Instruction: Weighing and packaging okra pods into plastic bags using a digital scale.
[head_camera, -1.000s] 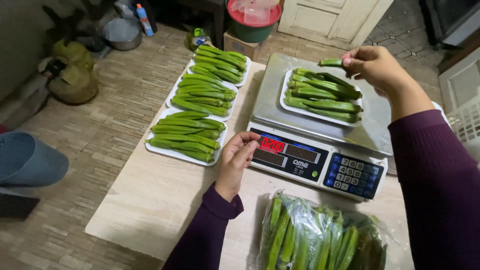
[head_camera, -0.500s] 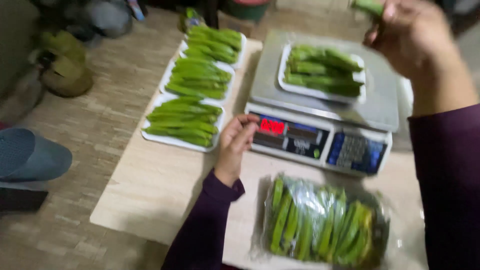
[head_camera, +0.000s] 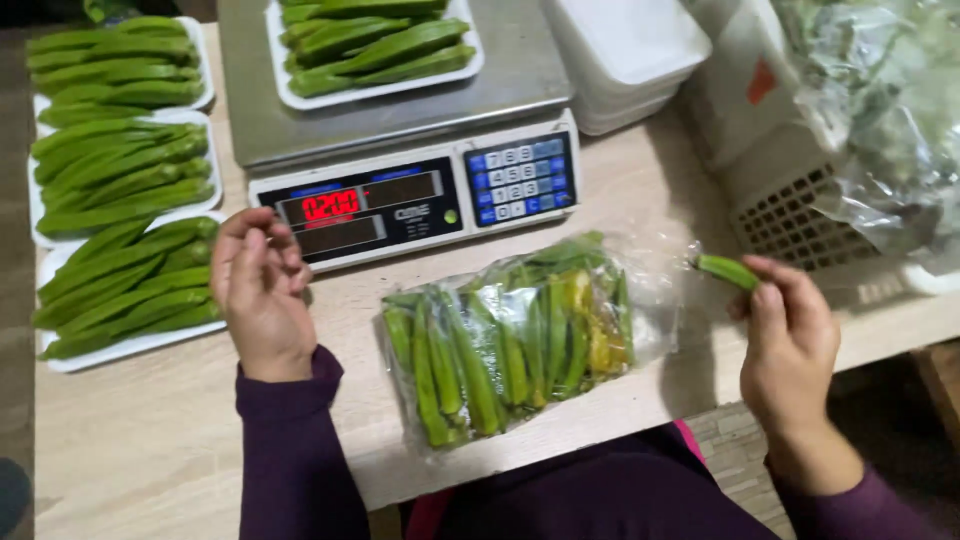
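Item: one okra pod (head_camera: 727, 270), pinched at the fingertips of the right hand (head_camera: 790, 345), now held low over the right edge of the worktop (head_camera: 170, 440); a second ago this hand was up over the scale (head_camera: 400, 130).

Tray of okra (head_camera: 370, 45): on the scale platform, at the far edge (red display lit).

Left hand (head_camera: 262, 290): loosely curled, holding nothing, still by the scale's front.

Clear bag of okra (head_camera: 510, 335): near edge, between both hands.

Three filled trays (head_camera: 115, 190): left edge.

Judgement: the pod appears removed to trim the tray's weight.
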